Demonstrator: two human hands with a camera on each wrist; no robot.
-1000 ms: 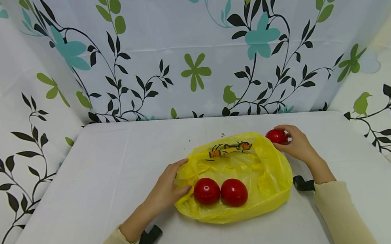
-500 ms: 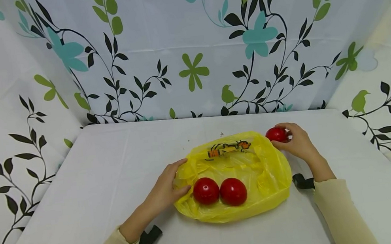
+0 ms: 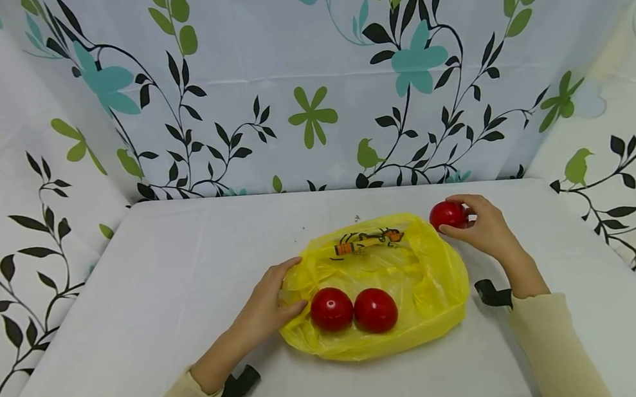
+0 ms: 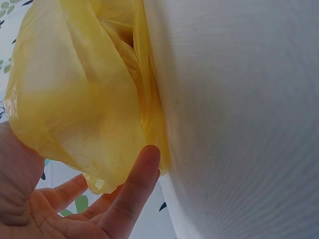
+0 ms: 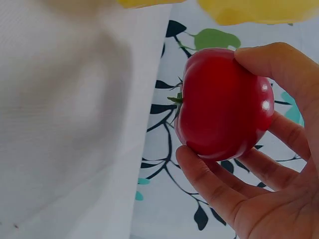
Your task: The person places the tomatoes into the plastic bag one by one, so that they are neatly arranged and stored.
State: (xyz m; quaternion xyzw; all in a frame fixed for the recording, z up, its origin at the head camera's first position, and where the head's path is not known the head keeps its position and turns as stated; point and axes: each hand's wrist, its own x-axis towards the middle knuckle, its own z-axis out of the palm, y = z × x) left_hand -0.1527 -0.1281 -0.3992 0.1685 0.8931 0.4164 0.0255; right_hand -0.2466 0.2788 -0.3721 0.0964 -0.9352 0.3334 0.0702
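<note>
A red tomato (image 3: 446,215) is in my right hand (image 3: 487,230), beyond the right back edge of a yellow plastic bag (image 3: 425,333). In the right wrist view, thumb and fingers grip the tomato (image 5: 224,107) from both sides, and its green stem end shows. Two more red tomatoes (image 3: 331,309) lie side by side in the opened bag. My left hand (image 3: 262,303) rests against the bag's left side. The left wrist view shows this hand (image 4: 70,216) with its fingers extended beside the bag's yellow film (image 4: 75,104), not curled round it.
A white cloth covers the table (image 3: 186,270). Patterned curtains (image 3: 255,43) with leaves and flowers stand behind it and at both sides. Black wrist mounts show under the left wrist (image 3: 240,382) and the right wrist (image 3: 493,293).
The right hand and its tomato have lifted slightly and moved a little away from the bag. The whole scene shifts slightly left; the left hand stays against the bag.
</note>
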